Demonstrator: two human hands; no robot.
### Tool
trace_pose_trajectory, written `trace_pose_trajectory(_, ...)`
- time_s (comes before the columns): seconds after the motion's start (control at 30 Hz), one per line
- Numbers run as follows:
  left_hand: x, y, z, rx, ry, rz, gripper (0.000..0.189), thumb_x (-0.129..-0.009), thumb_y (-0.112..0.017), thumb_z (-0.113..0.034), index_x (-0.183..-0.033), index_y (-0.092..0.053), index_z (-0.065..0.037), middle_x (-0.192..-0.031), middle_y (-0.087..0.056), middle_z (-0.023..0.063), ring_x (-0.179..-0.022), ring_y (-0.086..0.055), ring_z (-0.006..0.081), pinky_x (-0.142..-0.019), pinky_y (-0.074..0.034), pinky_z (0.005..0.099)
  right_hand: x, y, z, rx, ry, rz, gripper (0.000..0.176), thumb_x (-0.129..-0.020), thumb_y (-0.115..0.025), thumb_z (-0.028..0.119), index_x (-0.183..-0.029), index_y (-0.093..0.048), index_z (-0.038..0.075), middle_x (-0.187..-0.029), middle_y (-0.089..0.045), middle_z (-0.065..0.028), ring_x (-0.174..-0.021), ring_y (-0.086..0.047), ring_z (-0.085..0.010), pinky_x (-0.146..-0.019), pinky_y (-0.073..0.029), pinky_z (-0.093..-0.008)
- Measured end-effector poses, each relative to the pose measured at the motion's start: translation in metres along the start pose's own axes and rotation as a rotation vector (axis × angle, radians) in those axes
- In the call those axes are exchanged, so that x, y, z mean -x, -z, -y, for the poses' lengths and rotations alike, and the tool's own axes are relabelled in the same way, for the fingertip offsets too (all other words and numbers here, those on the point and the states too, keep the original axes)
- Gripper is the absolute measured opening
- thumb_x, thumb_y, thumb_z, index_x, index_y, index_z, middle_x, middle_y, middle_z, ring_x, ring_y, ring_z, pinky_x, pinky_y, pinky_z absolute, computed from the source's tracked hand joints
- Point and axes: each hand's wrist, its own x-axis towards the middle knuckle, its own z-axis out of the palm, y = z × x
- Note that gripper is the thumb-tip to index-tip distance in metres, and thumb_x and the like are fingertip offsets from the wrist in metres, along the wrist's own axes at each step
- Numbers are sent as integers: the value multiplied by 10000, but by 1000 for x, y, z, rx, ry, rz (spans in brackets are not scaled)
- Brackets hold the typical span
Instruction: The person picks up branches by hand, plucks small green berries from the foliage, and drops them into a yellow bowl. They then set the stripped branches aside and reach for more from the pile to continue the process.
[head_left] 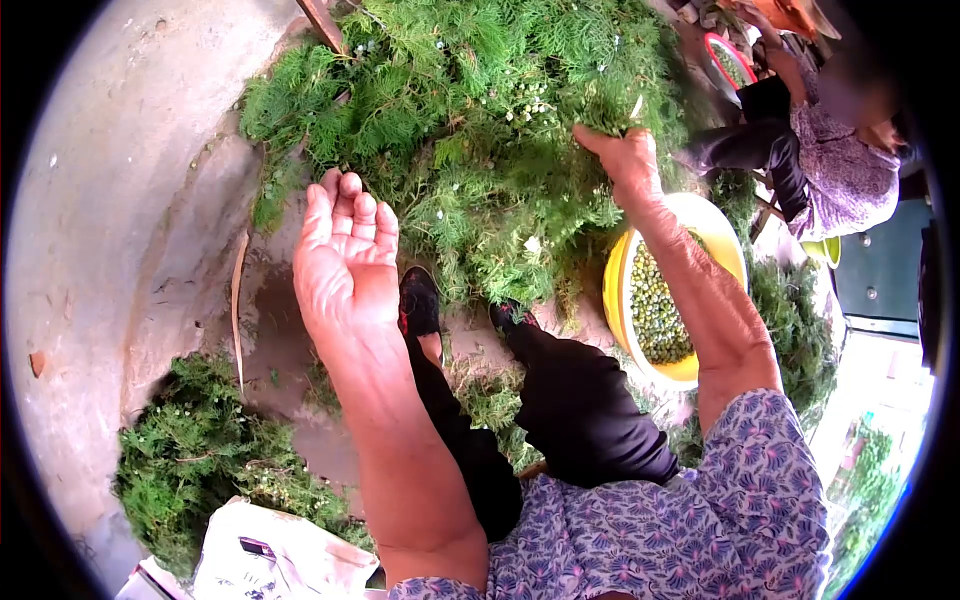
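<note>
My left hand point(347, 260) is raised with the palm turned up. Its fingers are slightly bent, with gaps between some of them, and nothing lies in the palm. My right hand point(628, 165) reaches forward to the heap of green evergreen branches point(450, 150), its thumb stretched out to the left. Against its far side is a blurred leafy sprig point(605, 108); the fingers are mostly hidden, so a grip on it cannot be made out. Under my right forearm stands a yellow tub point(615, 290) holding many small green cones point(655, 310).
Another person point(850, 170) sits at the right, near a red-rimmed basin point(712, 50). More cut branches point(200, 450) lie at lower left, beside a white bag point(270, 550). My shoes point(420, 300) rest at the heap's near edge. Concrete floor point(130, 200) stretches along the left.
</note>
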Motion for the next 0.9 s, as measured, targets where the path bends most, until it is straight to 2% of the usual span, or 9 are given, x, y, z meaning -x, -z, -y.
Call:
trace_pose_trajectory(0.17,2,-4,-5,18,-1,-1,168,-859,-522,-207,-920,-547,-52,-819,-595,7,-691,-542,107,-710,-457,307,-22,-5,-40,106,2,-30,443,-648,-755,228,-863,-521,-80,-774,-604,-140,-674,-577,-181,-620,-463,-297)
trace_pose_trajectory(0.27,-4,5,-6,47,12,94,194,-852,-540,-228,-936,-538,-53,-849,-593,26,-697,-534,118,-682,-466,296,-37,12,-77,-30,48,67,336,-596,-777,184,-697,-553,-46,-611,-539,-50,-549,-491,-106,-482,-424,-261)
trace_pose_trajectory(0.47,-3,4,-4,80,32,104,185,-859,-529,-211,-934,-531,-42,-835,-588,29,-694,-528,120,-683,-464,298,-4,31,-56,-97,15,24,287,-607,-741,90,-788,-567,-49,-686,-581,-81,-601,-545,-127,-545,-466,-277)
trace_pose_trajectory(0.53,0,2,-3,72,17,99,181,-859,-530,-209,-929,-532,-42,-836,-589,28,-692,-529,119,-688,-461,296,5,29,-52,-170,68,31,319,-644,-701,10,-905,-528,-55,-752,-606,-108,-607,-583,-155,-523,-483,-253)
trace_pose_trajectory(0.67,1,6,-6,65,50,139,164,-880,-484,-199,-925,-527,-47,-831,-586,22,-701,-539,120,-725,-451,314,22,28,-41,69,159,49,462,-673,-702,55,-1041,-452,-68,-770,-612,-111,-619,-579,-141,-547,-477,-240)
trace_pose_trajectory(0.7,1,6,-7,65,44,125,165,-880,-483,-199,-927,-527,-46,-831,-587,22,-699,-540,120,-725,-452,318,33,31,-27,155,33,65,512,-685,-704,74,-1086,-425,-81,-800,-616,-120,-652,-582,-137,-574,-476,-236)
trace_pose_trajectory(0.8,-1,7,-9,66,23,111,170,-872,-503,-203,-929,-531,-45,-832,-589,23,-693,-538,118,-708,-458,310,50,33,-26,167,155,-125,513,-641,-751,193,-1027,-544,-73,-702,-615,-81,-610,-552,-114,-586,-451,-220)
trace_pose_trajectory(0.83,-2,8,-10,64,7,112,175,-862,-523,-206,-930,-535,-45,-834,-591,24,-688,-535,117,-691,-463,299,48,35,-28,-92,180,-57,504,-652,-748,177,-1028,-536,-84,-725,-618,-86,-617,-548,-112,-591,-453,-237)
trace_pose_trajectory(0.9,-2,10,-9,72,17,124,176,-863,-522,-205,-933,-532,-45,-835,-590,25,-688,-535,116,-692,-464,300,51,40,-29,6,218,-140,441,-676,-730,125,-1013,-541,-88,-755,-630,-87,-635,-556,-110,-605,-459,-237)
